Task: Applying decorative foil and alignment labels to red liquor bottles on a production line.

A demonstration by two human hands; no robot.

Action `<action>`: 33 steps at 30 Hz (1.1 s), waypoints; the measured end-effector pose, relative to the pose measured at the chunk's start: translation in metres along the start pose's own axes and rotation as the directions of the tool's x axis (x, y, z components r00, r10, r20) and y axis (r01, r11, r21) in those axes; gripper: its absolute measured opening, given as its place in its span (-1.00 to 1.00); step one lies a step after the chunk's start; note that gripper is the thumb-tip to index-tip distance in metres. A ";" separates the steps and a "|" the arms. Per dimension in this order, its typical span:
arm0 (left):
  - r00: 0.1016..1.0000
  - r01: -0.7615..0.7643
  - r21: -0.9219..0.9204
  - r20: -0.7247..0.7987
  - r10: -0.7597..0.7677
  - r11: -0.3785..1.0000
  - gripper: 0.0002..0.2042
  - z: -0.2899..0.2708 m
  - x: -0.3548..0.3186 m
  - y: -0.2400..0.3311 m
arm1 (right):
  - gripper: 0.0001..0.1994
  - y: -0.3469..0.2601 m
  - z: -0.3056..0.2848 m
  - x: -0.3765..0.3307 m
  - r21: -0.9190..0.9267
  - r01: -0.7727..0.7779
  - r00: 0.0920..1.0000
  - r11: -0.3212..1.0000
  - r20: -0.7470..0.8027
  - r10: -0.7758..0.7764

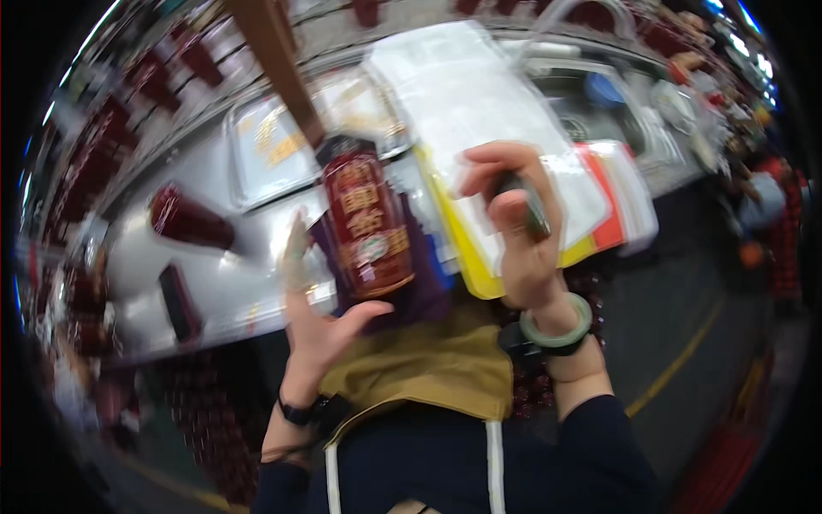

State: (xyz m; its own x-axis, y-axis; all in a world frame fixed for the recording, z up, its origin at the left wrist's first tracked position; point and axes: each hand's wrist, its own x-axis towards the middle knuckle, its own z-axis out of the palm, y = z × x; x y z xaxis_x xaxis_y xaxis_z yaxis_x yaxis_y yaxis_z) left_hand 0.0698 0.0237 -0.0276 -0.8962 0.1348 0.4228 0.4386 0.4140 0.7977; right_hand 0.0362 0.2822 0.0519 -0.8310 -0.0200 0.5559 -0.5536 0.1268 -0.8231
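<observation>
In front of me a dark red bottle-shaped container [366, 223] with gold lettering and a dark top lies on a purple cloth [428, 301]. My left hand [318, 330] is beside its left side, thumb and fingers spread, holding nothing. My right hand [529, 244], with a pale green bangle [558, 321] at the wrist, is raised over the white plastic sheets [467, 94]. Its fingers curl around a small dark oblong object [522, 206], too blurred to name. Another dark red container [190, 218] lies on its side on the metal table [248, 287] to the left.
A dark block [179, 302] lies near the table's front edge. Shallow trays [272, 147] with gold-coloured pieces sit at the back, behind a brown post [276, 64]. Yellow [467, 257] and red [606, 201] sheets show under the white ones. A sink [591, 107] is at the right.
</observation>
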 end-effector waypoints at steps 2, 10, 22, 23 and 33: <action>0.994 0.106 0.030 0.001 -0.106 0.994 0.29 0.011 -0.024 -0.005 | -0.42 0.014 0.001 -0.001 -0.270 -0.053 0.986 0.961 0.141 0.094; 0.980 0.187 0.067 -0.080 -0.181 0.980 -0.11 0.025 -0.032 -0.027 | -0.63 0.030 0.048 -0.022 -0.293 0.192 0.942 0.937 0.323 -0.092; 0.986 0.061 0.085 -0.161 -0.047 0.995 -0.09 0.027 -0.029 -0.018 | -0.75 0.041 0.035 -0.036 -0.253 0.483 0.812 0.839 0.489 -0.320; 0.988 0.062 0.086 -0.148 -0.049 0.994 -0.10 0.027 -0.029 -0.019 | -0.76 0.040 0.033 -0.044 -0.190 0.456 0.798 0.869 0.520 -0.305; 0.999 0.028 0.170 0.014 -0.031 0.985 -0.16 0.019 -0.031 -0.027 | -0.80 0.040 0.024 -0.057 -0.153 0.391 0.812 0.907 0.522 -0.262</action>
State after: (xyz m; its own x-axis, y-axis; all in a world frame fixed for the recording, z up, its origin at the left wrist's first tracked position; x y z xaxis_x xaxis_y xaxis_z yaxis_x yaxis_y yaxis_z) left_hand 0.0846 0.0250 -0.0705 -0.9102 0.1345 0.3918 0.3953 0.5649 0.7243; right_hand 0.0606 0.2642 -0.0156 -0.5578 -0.5672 0.6059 -0.8192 0.2592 -0.5116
